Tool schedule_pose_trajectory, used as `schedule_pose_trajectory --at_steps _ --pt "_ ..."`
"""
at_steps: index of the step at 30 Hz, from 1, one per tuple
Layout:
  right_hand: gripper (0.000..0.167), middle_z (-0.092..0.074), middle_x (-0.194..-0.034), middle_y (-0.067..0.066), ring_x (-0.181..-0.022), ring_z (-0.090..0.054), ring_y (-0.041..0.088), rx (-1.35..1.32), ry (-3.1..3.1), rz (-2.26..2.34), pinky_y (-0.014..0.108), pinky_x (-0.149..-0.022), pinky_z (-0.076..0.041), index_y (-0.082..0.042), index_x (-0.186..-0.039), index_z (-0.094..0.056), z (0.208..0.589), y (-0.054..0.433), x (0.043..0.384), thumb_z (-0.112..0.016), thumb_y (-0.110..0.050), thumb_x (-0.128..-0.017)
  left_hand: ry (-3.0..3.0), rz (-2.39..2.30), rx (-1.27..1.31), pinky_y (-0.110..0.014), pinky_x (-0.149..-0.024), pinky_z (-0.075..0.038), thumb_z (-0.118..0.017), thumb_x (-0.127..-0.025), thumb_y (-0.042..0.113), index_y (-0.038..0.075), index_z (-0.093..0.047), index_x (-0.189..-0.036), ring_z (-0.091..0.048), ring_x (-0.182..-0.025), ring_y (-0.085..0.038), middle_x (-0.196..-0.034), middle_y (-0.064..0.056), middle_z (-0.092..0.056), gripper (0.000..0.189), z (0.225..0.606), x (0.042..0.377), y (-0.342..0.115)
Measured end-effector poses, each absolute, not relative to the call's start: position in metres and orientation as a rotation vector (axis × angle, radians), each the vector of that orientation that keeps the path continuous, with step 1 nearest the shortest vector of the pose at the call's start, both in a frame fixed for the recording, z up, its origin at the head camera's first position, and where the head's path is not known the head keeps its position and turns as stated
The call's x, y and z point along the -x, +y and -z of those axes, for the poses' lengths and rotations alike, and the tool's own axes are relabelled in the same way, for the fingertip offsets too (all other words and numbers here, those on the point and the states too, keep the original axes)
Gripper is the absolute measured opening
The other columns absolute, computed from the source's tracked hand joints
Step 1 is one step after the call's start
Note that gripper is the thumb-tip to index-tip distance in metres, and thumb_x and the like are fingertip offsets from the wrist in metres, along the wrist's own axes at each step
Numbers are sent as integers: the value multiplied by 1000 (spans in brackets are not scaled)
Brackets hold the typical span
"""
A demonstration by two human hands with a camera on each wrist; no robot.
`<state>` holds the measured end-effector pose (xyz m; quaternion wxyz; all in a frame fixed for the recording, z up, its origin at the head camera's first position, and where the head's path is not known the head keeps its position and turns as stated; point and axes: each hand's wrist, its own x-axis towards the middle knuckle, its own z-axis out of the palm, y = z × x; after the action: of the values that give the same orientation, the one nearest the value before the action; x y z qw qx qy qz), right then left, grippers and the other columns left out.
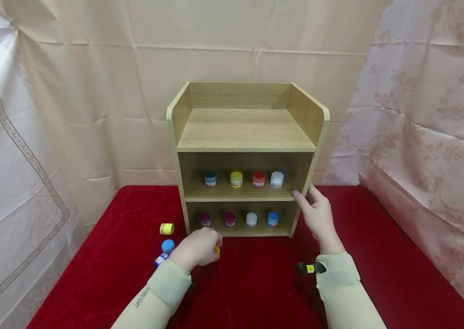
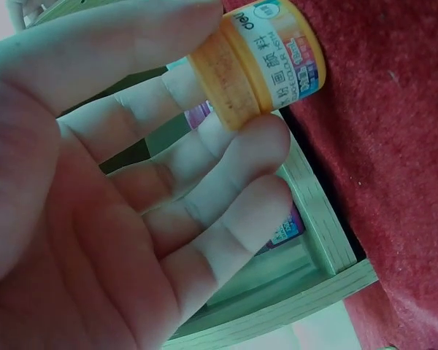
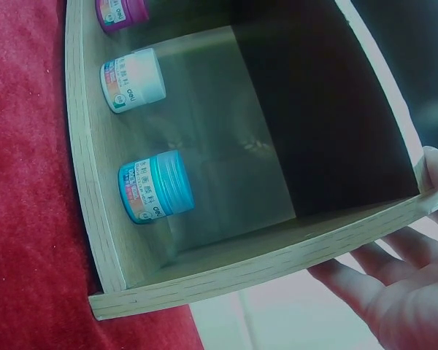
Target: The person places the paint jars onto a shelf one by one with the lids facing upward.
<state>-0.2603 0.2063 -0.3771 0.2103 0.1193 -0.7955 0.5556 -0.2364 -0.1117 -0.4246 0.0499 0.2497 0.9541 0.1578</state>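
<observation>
My left hand (image 1: 200, 246) pinches an orange paint jar (image 2: 266, 62) by its lid between thumb and fingers, low in front of the shelf's left side. In the left wrist view the jar's printed label faces up, over the red cloth beside the shelf's edge. My right hand (image 1: 317, 214) grips the right side panel of the wooden shelf (image 1: 248, 149), thumb on the inside near the middle board. On the bottom level stand two purple jars, a white jar (image 3: 133, 80) and a blue jar (image 3: 155, 187). Dark teal, yellow, red (image 1: 258, 179) and white jars line the level above.
A yellow jar (image 1: 166, 229) lies on its side on the red cloth (image 1: 252, 283), left of the shelf. Nearer me, a blue jar (image 1: 168, 246) and a darker blue one (image 1: 160, 260) sit close to my left wrist. Curtains hang behind and at both sides.
</observation>
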Motion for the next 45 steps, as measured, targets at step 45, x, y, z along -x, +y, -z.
schedule_pose_trajectory --at_steps 45 --pt "53 -61 -138 14 -118 -63 31 -329 -2177 -1562 20 -89 -51 -19 -152 -50 402 217 282 -65 -20 -102 3150 -776 -1106 -28 -73 -55 -82 -85 14 9 -76 -105 -61 -81 -14 -97 0 -63 22 360 206 -130"
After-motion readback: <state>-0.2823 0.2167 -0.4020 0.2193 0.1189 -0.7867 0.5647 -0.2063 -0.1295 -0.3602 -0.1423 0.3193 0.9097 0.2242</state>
